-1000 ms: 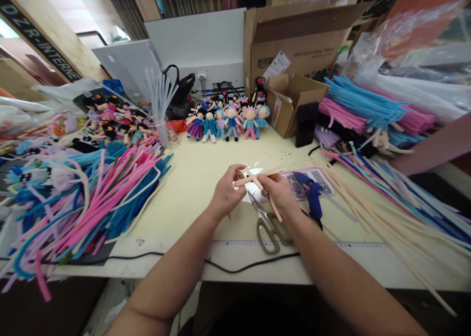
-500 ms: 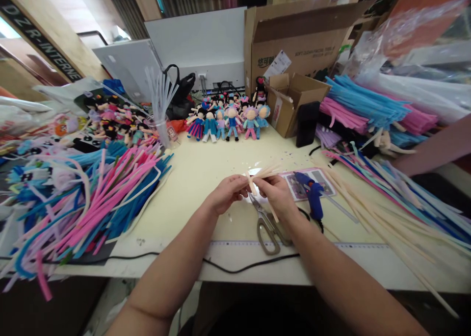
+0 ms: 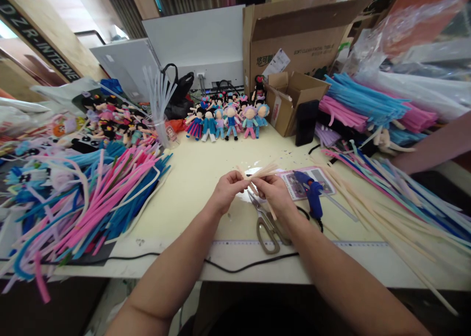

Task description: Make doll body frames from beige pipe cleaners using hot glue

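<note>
Since a second ago the left hand (image 3: 227, 190) has drawn in against the right hand (image 3: 275, 193). Both now pinch the beige strips (image 3: 267, 170), above the middle of the tabletop (image 3: 195, 189). Scissors (image 3: 261, 213) lie close at 5 o'clock, points toward the fingers; a blue glue gun (image 3: 315, 201) sits near the right hand at 3 o'clock. Dolls (image 3: 231, 122) stand at 12, pink stems (image 3: 106, 193) at 9.

Both hands (image 3: 228, 191) pinch beige stems (image 3: 267, 170) — scissors (image 3: 268, 234) just beside.
</note>
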Motion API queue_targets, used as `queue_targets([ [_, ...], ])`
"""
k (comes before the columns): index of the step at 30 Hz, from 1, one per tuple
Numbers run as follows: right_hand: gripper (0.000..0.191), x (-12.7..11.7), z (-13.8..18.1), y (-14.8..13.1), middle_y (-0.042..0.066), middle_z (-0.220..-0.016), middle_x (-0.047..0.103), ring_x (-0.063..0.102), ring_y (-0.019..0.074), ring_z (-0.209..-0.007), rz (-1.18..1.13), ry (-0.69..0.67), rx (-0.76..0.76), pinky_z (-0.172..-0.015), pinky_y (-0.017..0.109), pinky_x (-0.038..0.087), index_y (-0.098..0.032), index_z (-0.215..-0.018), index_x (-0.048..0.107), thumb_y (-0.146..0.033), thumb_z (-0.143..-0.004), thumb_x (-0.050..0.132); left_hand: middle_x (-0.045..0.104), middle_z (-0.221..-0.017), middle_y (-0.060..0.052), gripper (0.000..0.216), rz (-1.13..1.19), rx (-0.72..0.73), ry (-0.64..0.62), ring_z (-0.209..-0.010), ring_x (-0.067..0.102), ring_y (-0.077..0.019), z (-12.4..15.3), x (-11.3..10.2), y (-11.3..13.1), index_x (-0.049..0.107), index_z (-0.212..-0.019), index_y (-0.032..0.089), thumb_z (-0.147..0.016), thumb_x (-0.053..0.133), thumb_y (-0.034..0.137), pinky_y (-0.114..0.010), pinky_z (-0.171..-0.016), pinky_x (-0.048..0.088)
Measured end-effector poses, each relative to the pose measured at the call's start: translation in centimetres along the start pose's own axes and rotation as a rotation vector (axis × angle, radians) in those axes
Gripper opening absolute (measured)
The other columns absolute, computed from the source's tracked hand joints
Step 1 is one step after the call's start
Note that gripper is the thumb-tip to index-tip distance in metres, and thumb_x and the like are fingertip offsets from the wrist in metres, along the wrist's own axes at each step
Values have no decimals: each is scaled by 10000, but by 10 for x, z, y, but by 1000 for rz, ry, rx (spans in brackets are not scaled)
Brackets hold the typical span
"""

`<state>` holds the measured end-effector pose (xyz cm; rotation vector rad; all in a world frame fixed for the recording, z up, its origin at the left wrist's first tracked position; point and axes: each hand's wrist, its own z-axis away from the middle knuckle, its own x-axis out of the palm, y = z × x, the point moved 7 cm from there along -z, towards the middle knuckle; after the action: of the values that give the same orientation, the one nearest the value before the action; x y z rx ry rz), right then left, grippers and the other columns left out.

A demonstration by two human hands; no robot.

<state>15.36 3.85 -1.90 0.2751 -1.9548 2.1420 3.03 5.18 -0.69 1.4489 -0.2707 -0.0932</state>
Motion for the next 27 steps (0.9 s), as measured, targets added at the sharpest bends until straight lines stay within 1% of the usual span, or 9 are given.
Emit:
queue_targets([
  [5, 281, 2, 0, 5, -69, -430, 454, 331, 52, -389, -135, -4, 63, -411, 227, 209, -166, -608, 565, -385, -593, 741, 439, -571, 50, 199, -258, 214, 69, -547, 392, -77, 3, -2, 14, 486, -627, 165, -714, 621, 282, -219, -531, 296],
  [10, 306, 2, 0, 7, -71, -449, 467, 339, 44, -375, -162, 1, 103, -398, 222, 214, -163, -630, 572, -391, -558, 764, 472, -588, 43, 95, -580, 386, 125, -566, 426, -93, 10, 1, 24, 519, -670, 183, -751, 547, 223, -224, -557, 329],
  [14, 316, -2, -2, 14, -77, -412, 442, 335, 52, -356, -117, 13, 132, -385, 225, 218, -178, -602, 524, -401, -584, 747, 538, -648, 14, 83, -910, 543, 122, -640, 489, -121, 18, 11, 28, 534, -697, 194, -777, 512, 197, -268, -666, 361],
  [16, 314, -5, -3, 15, -75, -405, 437, 336, 55, -356, -103, 22, 131, -385, 226, 224, -180, -591, 512, -397, -589, 739, 579, -714, -7, 78, -982, 576, 118, -713, 521, -140, 20, 14, 28, 547, -721, 198, -785, 502, 196, -297, -733, 363],
  [18, 294, -7, -5, 14, -76, -397, 424, 322, 54, -356, -100, 24, 112, -385, 226, 217, -175, -588, 523, -381, -585, 733, 602, -773, -14, 84, -888, 514, 79, -747, 538, -145, 17, 12, 26, 568, -828, 210, -765, 515, 191, -300, -743, 372],
  [19, 279, -8, -6, 13, -77, -392, 415, 311, 53, -357, -102, 28, 97, -385, 225, 207, -172, -589, 533, -371, -584, 729, 604, -788, -10, 183, -770, 442, 45, -739, 544, -142, 13, 9, 23, 564, -922, 218, -744, 530, 187, -291, -720, 381],
  [22, 242, -13, -8, 5, -75, -402, 405, 296, 51, -376, -109, 62, 29, -396, 226, 189, -162, -600, 557, -347, -596, 714, 608, -856, -7, 488, -283, 120, -107, -714, 577, -132, 3, 3, 9, 453, -1169, 235, -696, 568, 207, -256, -638, 398],
  [24, 229, -16, -7, 0, -71, -426, 413, 301, 54, -398, -102, 84, -20, -408, 229, 193, -159, -616, 571, -346, -617, 705, 610, -905, -25, 430, -55, -78, -153, -721, 600, -136, 0, 1, 0, 479, -1132, 220, -716, 568, 284, -245, -609, 398],
  [27, 218, -12, -2, -7, -64, -453, 430, 320, 63, -429, -30, 74, -70, -431, 236, 221, -160, -621, 589, -351, -644, 693, 606, -826, -43, 307, 16, -199, -133, -658, 580, -125, -1, -1, -8, 580, -917, 162, -761, 538, 424, -236, -565, 385],
])
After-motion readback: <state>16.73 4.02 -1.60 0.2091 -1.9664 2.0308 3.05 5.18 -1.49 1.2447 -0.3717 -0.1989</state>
